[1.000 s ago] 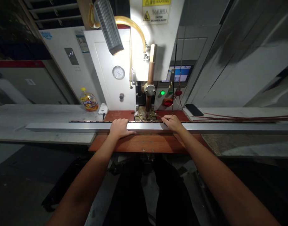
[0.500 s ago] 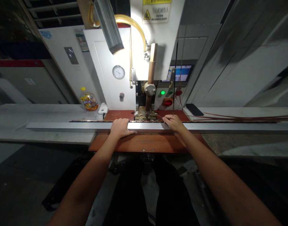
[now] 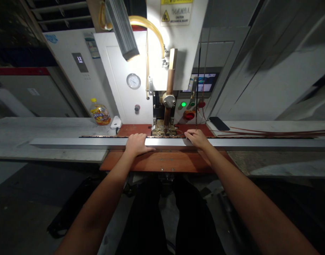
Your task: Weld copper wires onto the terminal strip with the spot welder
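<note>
A long silver metal bar [image 3: 167, 142] lies across the wooden work plate [image 3: 157, 161], with a thin dark and copper-coloured strip [image 3: 112, 137] along its far edge. My left hand [image 3: 136, 143] is wrapped over the bar left of the machine's copper electrode [image 3: 167, 118], thumb along the front face. My right hand [image 3: 197, 139] rests at the bar right of the electrode, fingers pinched on a thin copper-coloured rod. The rod's end shows just left of the fingertips. Below the electrode's tip sits a brass-coloured fixture [image 3: 162, 128], close behind the bar.
Several thin reddish-brown rods [image 3: 274, 134] lie on the right-hand table beside a black phone [image 3: 219, 123]. A bottle of yellow-orange liquid [image 3: 100, 112] and a small white device [image 3: 116, 122] stand at left. The machine has a gauge [image 3: 133, 81], a lit green button [image 3: 183, 104] and a red knob [image 3: 189, 115].
The bar and its strip have shifted slightly right, and both hands with them. Digits now show lit on the white cabinet's display, and the machine's screen picture differs.
</note>
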`<state>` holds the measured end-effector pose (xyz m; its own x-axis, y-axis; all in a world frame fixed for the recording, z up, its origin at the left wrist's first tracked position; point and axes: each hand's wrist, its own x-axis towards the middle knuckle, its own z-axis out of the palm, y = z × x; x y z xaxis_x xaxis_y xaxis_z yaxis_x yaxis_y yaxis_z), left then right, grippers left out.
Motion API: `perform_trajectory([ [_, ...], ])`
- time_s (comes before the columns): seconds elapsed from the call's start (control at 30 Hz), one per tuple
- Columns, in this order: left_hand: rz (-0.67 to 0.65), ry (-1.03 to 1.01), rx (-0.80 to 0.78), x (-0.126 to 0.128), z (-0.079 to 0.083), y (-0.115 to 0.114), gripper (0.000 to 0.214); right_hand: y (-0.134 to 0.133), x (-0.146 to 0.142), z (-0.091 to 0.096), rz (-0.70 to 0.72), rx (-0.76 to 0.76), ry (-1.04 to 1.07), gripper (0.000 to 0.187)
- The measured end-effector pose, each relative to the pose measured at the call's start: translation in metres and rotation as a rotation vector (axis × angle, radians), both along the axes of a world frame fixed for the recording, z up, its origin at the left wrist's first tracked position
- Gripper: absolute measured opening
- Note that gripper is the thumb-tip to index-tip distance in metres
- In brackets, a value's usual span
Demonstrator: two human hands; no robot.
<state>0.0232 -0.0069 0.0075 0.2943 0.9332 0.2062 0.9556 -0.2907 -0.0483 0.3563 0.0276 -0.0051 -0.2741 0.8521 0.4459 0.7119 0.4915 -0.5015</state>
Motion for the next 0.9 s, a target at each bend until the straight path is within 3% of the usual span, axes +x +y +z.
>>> perform_trajectory([
  [0.9,-0.021,0.002,0.008,0.0073,-0.0037,0.0043,0.078,0.0034,0.0088,-0.0051,-0.033,-0.007,0.047,0.036],
])
